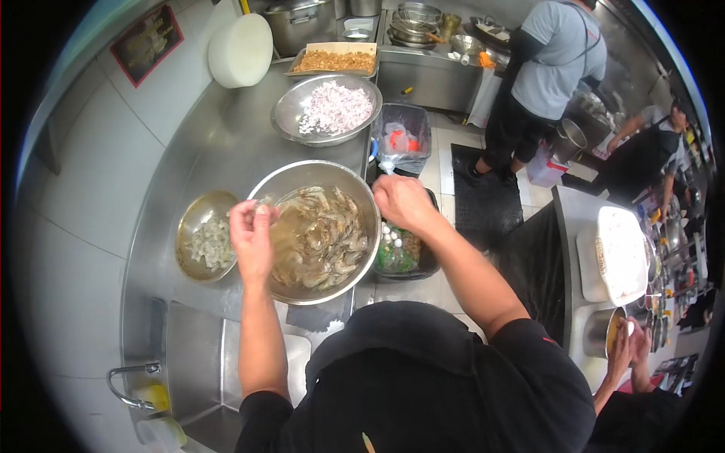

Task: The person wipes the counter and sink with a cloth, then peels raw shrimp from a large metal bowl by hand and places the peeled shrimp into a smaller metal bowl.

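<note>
A large steel bowl holds many unpeeled shrimp in brownish water. Over its left rim, my left hand has its fingers pinched round a small pale piece that looks like shrimp. My right hand is closed just beyond the right rim, above the bins; what it may hold is hidden. To the left of the large bowl stands a smaller metal bowl with pale peeled shrimp in it.
Behind are a bowl of chopped pink-white pieces and a brown-filled tray. Two bins stand right of the counter. A sink is front left. Co-workers stand at the right, one holding something over a pot.
</note>
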Demonstrator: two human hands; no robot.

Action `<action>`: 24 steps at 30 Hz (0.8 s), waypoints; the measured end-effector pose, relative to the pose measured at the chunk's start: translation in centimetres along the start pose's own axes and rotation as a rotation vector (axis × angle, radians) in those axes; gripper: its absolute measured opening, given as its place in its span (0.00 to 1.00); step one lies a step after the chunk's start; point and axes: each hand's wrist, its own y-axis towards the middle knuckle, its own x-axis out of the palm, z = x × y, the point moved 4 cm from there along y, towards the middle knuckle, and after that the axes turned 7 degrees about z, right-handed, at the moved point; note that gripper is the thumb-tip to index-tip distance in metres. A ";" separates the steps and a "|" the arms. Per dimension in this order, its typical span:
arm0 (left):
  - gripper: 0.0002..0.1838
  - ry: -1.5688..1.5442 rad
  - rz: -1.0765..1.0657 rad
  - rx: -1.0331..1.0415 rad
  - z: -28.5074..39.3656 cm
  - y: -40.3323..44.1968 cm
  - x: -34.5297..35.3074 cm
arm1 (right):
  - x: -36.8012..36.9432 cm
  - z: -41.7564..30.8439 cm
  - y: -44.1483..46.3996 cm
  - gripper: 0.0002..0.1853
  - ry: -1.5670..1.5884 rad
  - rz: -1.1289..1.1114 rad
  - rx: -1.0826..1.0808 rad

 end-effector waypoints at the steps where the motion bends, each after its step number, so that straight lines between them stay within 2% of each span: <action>1: 0.07 -0.057 0.025 -0.032 0.3 0.0 -0.3 | -0.4 0.4 -0.8 0.15 -0.180 -0.037 0.008; 2: 0.08 0.016 -0.037 -0.090 0.0 -0.2 0.0 | -0.7 0.6 -1.5 0.17 -0.358 -0.072 0.018; 3: 0.08 0.090 -0.103 -0.146 -0.5 -0.5 0.3 | -1.2 -0.3 -1.3 0.18 -0.361 -0.120 -0.018; 6: 0.13 0.207 -0.310 -0.381 -3.7 -2.8 2.5 | 1.4 -3.4 -1.4 0.17 0.105 0.019 -0.168; 8: 0.12 0.092 -0.318 -0.523 -4.8 -4.7 3.8 | 3.0 -6.4 -2.6 0.15 0.254 0.038 -0.283; 11: 0.11 -0.010 -0.415 -0.621 -6.9 -5.9 3.5 | 5.2 -8.1 -3.2 0.21 0.184 -0.257 -0.203; 14: 0.11 0.044 -0.387 -0.666 -6.5 -6.5 2.8 | 6.6 -7.9 -3.5 0.19 0.194 -0.202 -0.231; 17: 0.11 0.010 -0.401 -0.645 -7.7 -6.9 2.5 | 8.7 -6.6 -3.4 0.08 0.337 -0.174 -0.211; 20: 0.11 0.041 -0.401 -0.554 -7.3 -6.9 2.6 | 6.8 -7.0 -3.4 0.10 0.560 -0.112 -0.048; 21: 0.11 0.063 -0.414 -0.532 -7.3 -6.8 2.6 | 7.1 -6.5 -3.5 0.12 0.633 -0.166 0.050; 24: 0.11 0.114 -0.435 -0.455 -7.0 -6.9 2.6 | 9.0 -5.3 -3.8 0.11 0.897 -0.298 0.336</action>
